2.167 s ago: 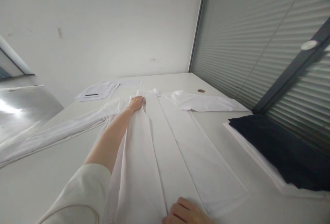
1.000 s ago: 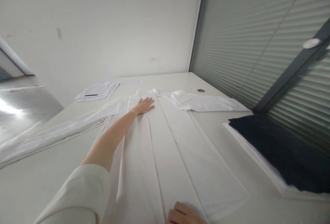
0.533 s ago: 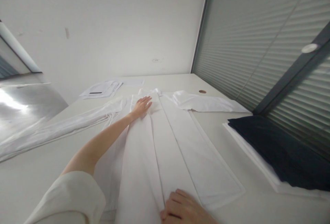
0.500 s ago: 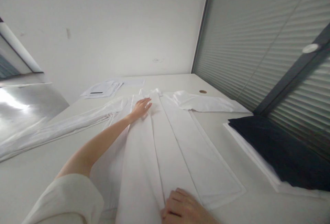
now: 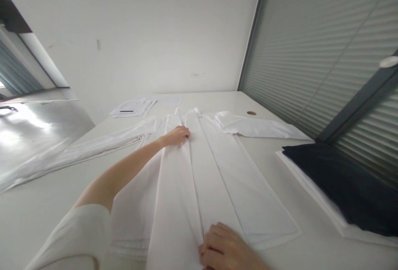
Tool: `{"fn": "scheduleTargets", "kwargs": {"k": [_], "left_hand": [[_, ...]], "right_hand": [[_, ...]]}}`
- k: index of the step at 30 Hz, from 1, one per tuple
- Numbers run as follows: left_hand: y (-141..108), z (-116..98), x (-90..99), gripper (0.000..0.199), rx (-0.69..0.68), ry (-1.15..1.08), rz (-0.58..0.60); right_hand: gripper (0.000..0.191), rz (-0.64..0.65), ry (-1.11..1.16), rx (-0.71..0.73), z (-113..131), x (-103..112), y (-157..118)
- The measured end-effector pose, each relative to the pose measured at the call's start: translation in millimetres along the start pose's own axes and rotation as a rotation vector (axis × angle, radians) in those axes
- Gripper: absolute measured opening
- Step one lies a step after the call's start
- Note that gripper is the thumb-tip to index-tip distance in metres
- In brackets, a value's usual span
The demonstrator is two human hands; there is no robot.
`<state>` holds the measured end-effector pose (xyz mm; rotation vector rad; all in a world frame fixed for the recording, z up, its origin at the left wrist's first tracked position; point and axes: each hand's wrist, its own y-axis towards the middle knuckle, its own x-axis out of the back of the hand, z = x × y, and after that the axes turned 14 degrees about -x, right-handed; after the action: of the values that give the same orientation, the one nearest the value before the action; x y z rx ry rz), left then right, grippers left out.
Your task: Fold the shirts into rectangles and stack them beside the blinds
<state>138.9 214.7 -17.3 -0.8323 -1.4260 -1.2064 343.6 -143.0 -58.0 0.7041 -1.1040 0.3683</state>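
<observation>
White shirt is spread on the table, collar end away from us. Left hand looks pinched on the front edge below the collar. Right hand curls at the near end of what looks like the same edge; thumb hidden, can't tell if it's clamped. I'd tension both ends evenly, keep that line straight, no slack between hands.

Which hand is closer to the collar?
The left hand, on the shirt just below the collar; the right hand is down at the shirt's near end.
</observation>
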Motion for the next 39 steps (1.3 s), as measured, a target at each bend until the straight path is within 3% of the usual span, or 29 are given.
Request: {"fn": "scheduleTargets", "kwargs": {"k": [9, 17, 21, 25, 29, 34, 39], "left_hand": [[18, 5, -12.8, 0.027, 0.062, 0.057, 0.126], [18, -29, -8.1, 0.026, 0.099, 0.18, -0.045], [-1, -60, 4.8, 0.025, 0.081, 0.167, -0.09], [-33, -106, 23.2, 0.026, 0.006, 0.037, -0.155], [-62, -150, 35.9, 0.026, 0.038, -0.075, -0.109], [-81, -188, 37.7, 0.077, 0.043, -0.131, 0.059], [-91, -224, 42.5, 0.092, 0.035, -0.167, 0.108]], "right_hand": [[0.028, -0.048, 0.02, -0.005, 0, -2, -2], [0.031, 0.033, -0.022, 0.001, -1, -6, -1], [0.028, 0.011, -0.007, -0.006, -2, -7, -2], [0.025, -0.006, 0.012, -0.012, -3, -6, -3], [0.024, 0.046, 0.044, 0.002, -3, -1, -2], [0.025, 0.122, 0.043, 0.023, -4, 13, 6], [0.027, 0.323, 0.05, 0.07, -1, 51, 33]]}}
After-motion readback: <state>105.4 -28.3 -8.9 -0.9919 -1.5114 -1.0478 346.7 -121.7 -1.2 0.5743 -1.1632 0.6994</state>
